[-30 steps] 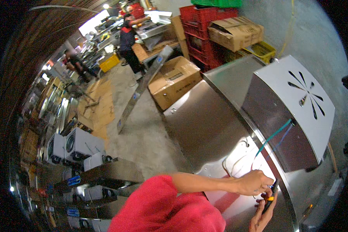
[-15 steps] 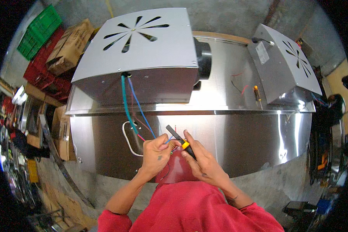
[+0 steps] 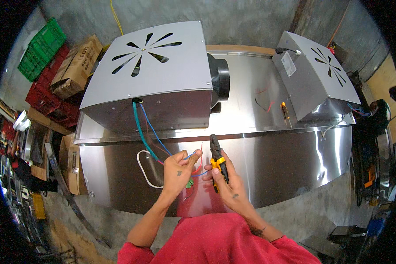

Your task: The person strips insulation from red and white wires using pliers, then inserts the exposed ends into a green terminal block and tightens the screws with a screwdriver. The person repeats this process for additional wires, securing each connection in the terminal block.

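Note:
My left hand (image 3: pixel 177 174) is closed in a pinch on a blue wire (image 3: pixel 158 138) near the front of the steel surface. That wire runs down from a grey metal box (image 3: pixel 149 108), beside a green sleeve (image 3: pixel 138 127) and a thin brown wire. My right hand (image 3: pixel 229 182) is wrapped round black-and-yellow pliers (image 3: pixel 216 158), jaws pointing away from me. Between my hands show a red wire (image 3: pixel 200 165) and another stretch of blue wire; how they join at my fingers is hidden. A small green piece (image 3: pixel 189 183) hangs by my left wrist.
A second grey box (image 3: pixel 314 79) stands at the right, with a yellow-handled screwdriver (image 3: pixel 285 110) and loose wire bits beside it. A black round duct collar (image 3: pixel 220 78) sticks out of the large box. Cartons (image 3: pixel 77 66) and crates (image 3: pixel 42 48) are stacked at left.
The pliers have come away from the wires at my left hand, and their jaws have swung to point forward. My left thumb now presses on the blue wire. The whole view has shifted slightly.

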Motion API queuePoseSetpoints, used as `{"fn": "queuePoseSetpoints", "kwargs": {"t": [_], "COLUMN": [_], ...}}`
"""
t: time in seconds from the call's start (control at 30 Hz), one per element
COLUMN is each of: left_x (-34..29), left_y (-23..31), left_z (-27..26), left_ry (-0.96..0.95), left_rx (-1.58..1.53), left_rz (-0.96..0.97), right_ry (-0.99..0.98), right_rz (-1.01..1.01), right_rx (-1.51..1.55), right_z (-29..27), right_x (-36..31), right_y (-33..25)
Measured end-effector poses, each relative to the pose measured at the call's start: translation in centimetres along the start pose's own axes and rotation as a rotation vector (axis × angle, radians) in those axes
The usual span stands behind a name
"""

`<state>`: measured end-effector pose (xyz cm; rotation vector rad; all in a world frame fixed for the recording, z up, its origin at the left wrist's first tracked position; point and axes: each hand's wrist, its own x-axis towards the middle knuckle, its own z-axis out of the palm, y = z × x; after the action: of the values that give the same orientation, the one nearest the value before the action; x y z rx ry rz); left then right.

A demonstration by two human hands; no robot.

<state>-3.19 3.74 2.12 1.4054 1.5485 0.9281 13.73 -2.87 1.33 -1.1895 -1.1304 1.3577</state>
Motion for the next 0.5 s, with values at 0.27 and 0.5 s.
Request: {"fn": "queuePoseSetpoints", "kwargs": {"t": [0.27, 0.5], "left_x": [-1.1, -1.2], "left_y": [1.3, 0.8], "left_z": [-0.2, -0.4], "left_ry": [-0.147, -0.200], "left_rx": [-0.050, 0.050], "left_rz": [0.173, 0.346], "right_ry": [-0.055, -0.082], "right_rz": [-0.001, 0.010], "right_rx": [-0.239, -0.318], "right_z": [-1.3, -1.4], "right_x": [-0.6, -1.5], "right_y": [-1.6, -2.2]}}
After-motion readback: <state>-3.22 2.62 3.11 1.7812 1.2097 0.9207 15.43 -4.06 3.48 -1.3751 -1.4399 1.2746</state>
